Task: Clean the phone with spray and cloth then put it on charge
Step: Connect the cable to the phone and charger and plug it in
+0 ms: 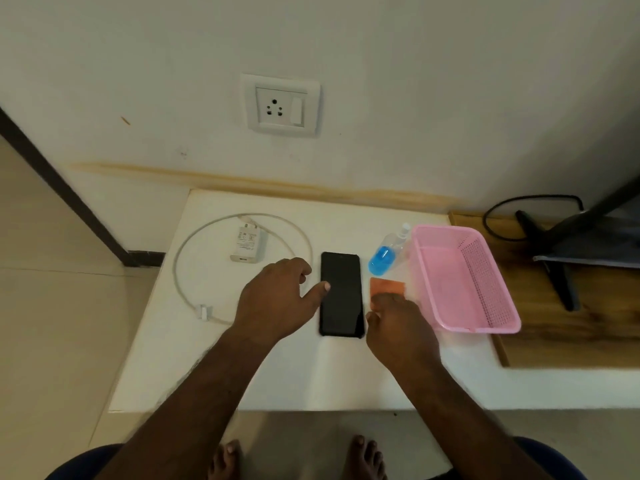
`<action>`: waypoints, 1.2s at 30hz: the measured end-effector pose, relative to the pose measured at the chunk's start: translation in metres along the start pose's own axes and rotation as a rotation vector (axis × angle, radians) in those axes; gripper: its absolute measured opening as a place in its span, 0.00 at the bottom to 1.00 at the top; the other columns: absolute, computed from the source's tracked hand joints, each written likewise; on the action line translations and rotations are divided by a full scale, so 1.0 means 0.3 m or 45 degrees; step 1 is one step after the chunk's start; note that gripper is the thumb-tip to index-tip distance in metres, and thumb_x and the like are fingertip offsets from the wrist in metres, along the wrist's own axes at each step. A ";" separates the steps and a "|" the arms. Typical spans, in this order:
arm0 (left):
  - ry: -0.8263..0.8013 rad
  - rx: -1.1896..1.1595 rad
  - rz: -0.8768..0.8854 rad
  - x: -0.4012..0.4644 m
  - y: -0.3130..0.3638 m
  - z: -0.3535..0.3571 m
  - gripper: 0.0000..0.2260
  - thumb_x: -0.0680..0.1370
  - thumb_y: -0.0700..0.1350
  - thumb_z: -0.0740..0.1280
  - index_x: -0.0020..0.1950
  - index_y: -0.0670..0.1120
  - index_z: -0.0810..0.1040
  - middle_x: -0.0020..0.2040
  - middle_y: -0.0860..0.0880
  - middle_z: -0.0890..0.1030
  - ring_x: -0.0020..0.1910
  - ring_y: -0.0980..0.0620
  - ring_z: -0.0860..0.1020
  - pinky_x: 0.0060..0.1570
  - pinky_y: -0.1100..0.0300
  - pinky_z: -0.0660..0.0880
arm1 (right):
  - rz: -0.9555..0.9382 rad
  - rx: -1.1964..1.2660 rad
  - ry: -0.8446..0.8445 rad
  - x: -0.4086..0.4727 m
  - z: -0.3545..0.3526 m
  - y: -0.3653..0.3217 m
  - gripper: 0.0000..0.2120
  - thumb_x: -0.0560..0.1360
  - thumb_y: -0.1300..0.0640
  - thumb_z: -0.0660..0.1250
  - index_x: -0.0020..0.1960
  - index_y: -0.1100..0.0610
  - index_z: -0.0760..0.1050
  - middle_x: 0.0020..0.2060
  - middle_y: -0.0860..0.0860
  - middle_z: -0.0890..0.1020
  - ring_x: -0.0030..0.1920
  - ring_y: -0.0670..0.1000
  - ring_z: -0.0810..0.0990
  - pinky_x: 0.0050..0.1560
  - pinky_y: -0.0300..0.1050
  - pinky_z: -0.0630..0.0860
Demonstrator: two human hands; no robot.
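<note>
A black phone [341, 294] lies flat, screen up, in the middle of the white ledge [277, 368]. My left hand [277, 299] rests just left of it, thumb touching the phone's left edge, fingers curled and holding nothing. My right hand [398, 327] lies palm down to the phone's right, its fingers on the near part of a small orange cloth [388, 285]. Behind the cloth a clear spray bottle [386, 252] with blue liquid lies tilted. A white charger adapter [246, 244] and its looped white cable [194, 278] sit at the left.
A pink plastic basket [485, 292] stands right of the cloth. A white wall socket [280, 105] with a switch is above the ledge. At the right is a wooden surface [561, 341] with a black stand and black cord. My bare feet show below the ledge's front edge.
</note>
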State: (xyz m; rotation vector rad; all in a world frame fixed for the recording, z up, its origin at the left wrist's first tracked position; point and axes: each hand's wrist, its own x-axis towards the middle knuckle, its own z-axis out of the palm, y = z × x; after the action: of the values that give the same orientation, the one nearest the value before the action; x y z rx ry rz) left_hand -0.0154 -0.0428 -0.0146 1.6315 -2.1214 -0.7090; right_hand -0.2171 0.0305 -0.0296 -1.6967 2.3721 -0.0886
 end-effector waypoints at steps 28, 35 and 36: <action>0.089 -0.062 -0.343 0.047 -0.186 -0.105 0.25 0.79 0.57 0.66 0.74 0.49 0.69 0.71 0.48 0.73 0.69 0.45 0.71 0.63 0.50 0.71 | -0.347 0.030 -0.041 0.431 0.047 -0.507 0.14 0.77 0.52 0.65 0.59 0.56 0.78 0.54 0.54 0.80 0.53 0.55 0.79 0.49 0.45 0.73; 0.088 -0.090 -0.373 0.050 -0.189 -0.111 0.21 0.78 0.54 0.68 0.69 0.48 0.73 0.66 0.46 0.76 0.65 0.44 0.73 0.61 0.50 0.71 | -0.225 -0.045 -0.058 0.448 0.017 -0.428 0.10 0.76 0.53 0.67 0.55 0.56 0.77 0.49 0.53 0.82 0.46 0.52 0.80 0.45 0.42 0.71; 0.086 -0.095 -0.374 0.050 -0.185 -0.111 0.21 0.78 0.54 0.68 0.68 0.48 0.74 0.66 0.46 0.76 0.65 0.44 0.73 0.60 0.51 0.71 | -0.212 -0.060 -0.090 0.447 0.018 -0.418 0.10 0.75 0.53 0.68 0.54 0.56 0.77 0.48 0.53 0.82 0.45 0.52 0.79 0.44 0.41 0.71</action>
State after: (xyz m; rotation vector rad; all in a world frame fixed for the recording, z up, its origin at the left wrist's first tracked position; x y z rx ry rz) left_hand 0.0429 -0.0740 -0.0211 1.9184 -1.8059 -0.7969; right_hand -0.1409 -0.1366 -0.0320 -1.8846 2.1960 0.0007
